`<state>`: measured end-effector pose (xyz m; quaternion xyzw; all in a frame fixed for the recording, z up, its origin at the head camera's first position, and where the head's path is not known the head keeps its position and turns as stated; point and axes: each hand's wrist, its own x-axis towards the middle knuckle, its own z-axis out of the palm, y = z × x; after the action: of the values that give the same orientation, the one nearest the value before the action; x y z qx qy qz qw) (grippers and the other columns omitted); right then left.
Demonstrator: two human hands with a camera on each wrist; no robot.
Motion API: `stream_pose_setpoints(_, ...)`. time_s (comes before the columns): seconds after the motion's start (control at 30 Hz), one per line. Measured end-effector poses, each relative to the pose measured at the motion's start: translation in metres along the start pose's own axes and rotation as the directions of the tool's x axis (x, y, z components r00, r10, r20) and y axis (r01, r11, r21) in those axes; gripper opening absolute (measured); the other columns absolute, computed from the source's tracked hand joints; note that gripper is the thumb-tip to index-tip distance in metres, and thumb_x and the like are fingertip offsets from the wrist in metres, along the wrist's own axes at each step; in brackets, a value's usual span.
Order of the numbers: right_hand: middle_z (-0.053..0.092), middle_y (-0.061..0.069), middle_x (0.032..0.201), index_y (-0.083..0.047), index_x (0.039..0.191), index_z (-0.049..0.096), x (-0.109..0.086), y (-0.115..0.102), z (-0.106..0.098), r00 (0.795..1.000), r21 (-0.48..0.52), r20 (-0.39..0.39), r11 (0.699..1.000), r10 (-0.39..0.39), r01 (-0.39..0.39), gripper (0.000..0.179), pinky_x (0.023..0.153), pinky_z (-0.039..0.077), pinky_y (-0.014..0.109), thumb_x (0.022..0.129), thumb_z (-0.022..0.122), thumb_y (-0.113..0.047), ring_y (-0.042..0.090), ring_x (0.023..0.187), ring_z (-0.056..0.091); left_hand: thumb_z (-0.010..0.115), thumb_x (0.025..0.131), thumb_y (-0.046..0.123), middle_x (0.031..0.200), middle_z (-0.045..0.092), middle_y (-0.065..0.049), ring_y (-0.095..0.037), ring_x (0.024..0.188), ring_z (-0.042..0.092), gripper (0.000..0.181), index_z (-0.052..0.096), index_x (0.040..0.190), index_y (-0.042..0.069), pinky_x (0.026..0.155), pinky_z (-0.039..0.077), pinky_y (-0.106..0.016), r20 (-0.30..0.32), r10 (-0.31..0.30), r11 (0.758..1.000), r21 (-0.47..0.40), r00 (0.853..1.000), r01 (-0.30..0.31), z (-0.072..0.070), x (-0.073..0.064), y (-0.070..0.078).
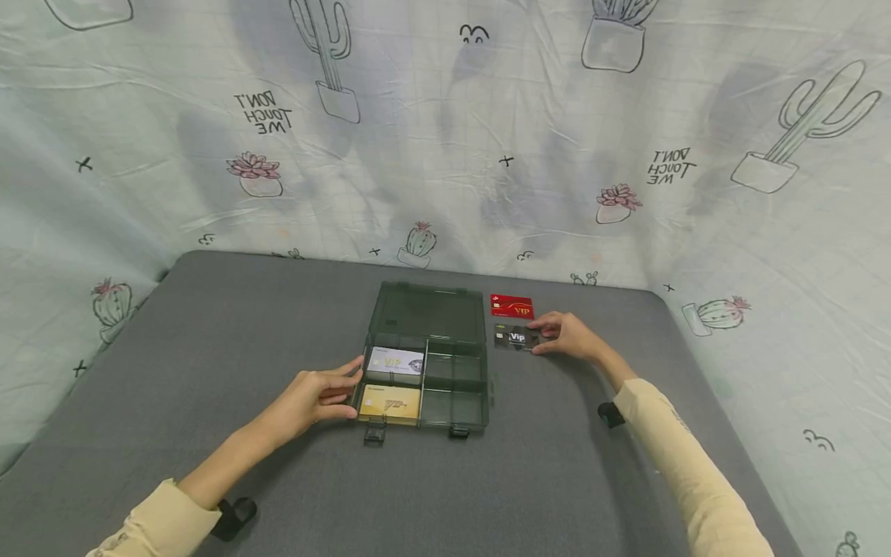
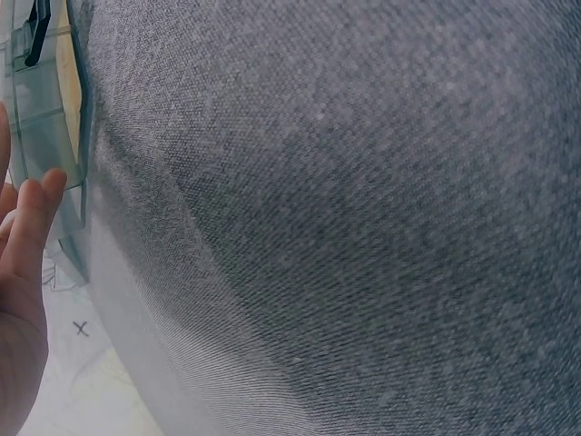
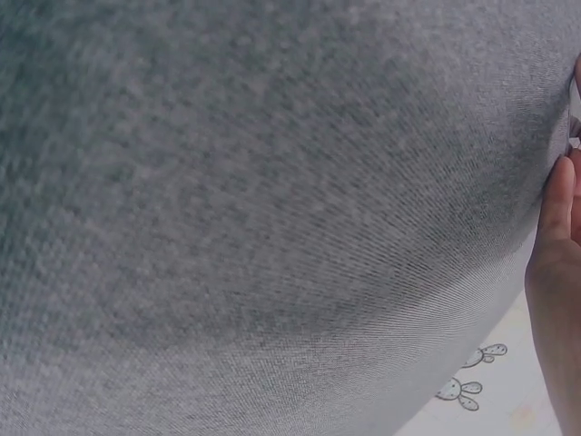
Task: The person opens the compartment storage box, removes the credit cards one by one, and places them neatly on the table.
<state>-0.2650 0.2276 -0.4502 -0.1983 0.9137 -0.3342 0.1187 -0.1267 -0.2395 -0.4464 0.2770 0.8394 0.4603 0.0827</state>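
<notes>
- Clock taken from the middle of the clear grey case (image 1: 468, 410), seen from the head camera; its lid (image 1: 426, 313) lies opened back at 12 o'clock, its two latches (image 1: 374, 435) hang out at 7 and 5.
- The step in hand looks like taking up the black card (image 1: 513, 337), which lies flat on the table just before 3 o'clock, apart from the case; the right hand (image 1: 572, 337), beyond it at 3, appears to pinch its outer end, thumb at the near corner, a finger at the far one.
- The left hand (image 1: 316, 396), between 8 and 9 o'clock, has its fingers loosely spread, thumb low, touching the case's side; it seems to be steadying it.
- The next move would call for a light grip on the card's edges and a level lift, I judge; the case should be kept from sliding meanwhile.
- The red card (image 1: 511, 306) lies at 2 o'clock, just above the black one; a white card (image 1: 397, 361) sits in the compartment towards 9, a gold card (image 1: 391, 404) in the one towards 8.
- The table (image 1: 543, 480) is dark grey with a fine weave, its corners rounded; pale cloth (image 1: 431, 147) hangs beyond and to both sides, creased, printed with potted cacti and mirror-reversed lettering.
- Cream sleeves (image 1: 685, 464) enter from 7 and 5 o'clock; a black strap shows by each cuff.
</notes>
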Motion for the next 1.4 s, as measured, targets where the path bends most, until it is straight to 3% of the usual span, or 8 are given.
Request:
stream_pose_setpoints(0.63,0.055,0.024,0.125,0.004,0.121,0.064,0.001,-0.003,-0.002,1.0,0.024,0.024,1.0,0.007,-0.007,0.047,0.093,0.052,0.045,0.078,0.081,-0.01,0.036,0.108,0.059,0.074,0.08,0.007,0.146,0.032,-0.028,-0.039,0.116,0.053,0.059,0.05,0.129,-0.016,0.085,0.055,-0.031,0.0,0.002,1.0,0.002,1.0,-0.002,0.001,-0.001,-0.001)
stream_pose_setpoints(1.07,0.054,0.025,0.126,0.006,0.123,0.062,0.0,-0.001,-0.004,0.996,0.095,0.024,0.991,0.09,-0.091,0.051,0.095,0.051,0.042,0.076,0.081,-0.003,0.037,0.112,0.058,0.074,0.08,0.007,0.146,0.031,-0.028,-0.038,0.116,0.054,0.059,0.05,0.129,-0.016,0.085,0.055,-0.029,0.0,0.005,1.0,-0.002,1.0,-0.005,-0.001,-0.001,-0.004)
stream_pose_setpoints(1.23,0.061,0.019,0.116,0.002,0.124,0.063,-0.007,0.006,-0.007,0.995,0.108,0.004,0.989,0.099,-0.099,0.052,0.089,0.054,0.033,0.076,0.081,-0.004,0.026,0.103,0.062,0.074,0.08,0.008,0.145,0.032,-0.028,-0.038,0.115,0.055,0.059,0.05,0.128,-0.016,0.084,0.055,-0.029,0.0,0.015,1.0,0.01,1.0,-0.015,-0.001,-0.002,-0.006)
stream_pose_setpoints(1.4,0.064,0.02,0.116,0.004,0.123,0.062,-0.026,0.012,-0.012,0.992,0.197,-0.093,0.979,0.08,-0.061,0.045,0.078,0.054,0.018,0.081,0.077,-0.006,0.017,0.096,0.063,0.074,0.08,0.008,0.145,0.033,-0.029,-0.038,0.113,0.056,0.059,0.051,0.127,-0.017,0.084,0.055,-0.03,-0.004,0.027,0.999,0.018,1.0,-0.027,0.0,-0.003,-0.007)
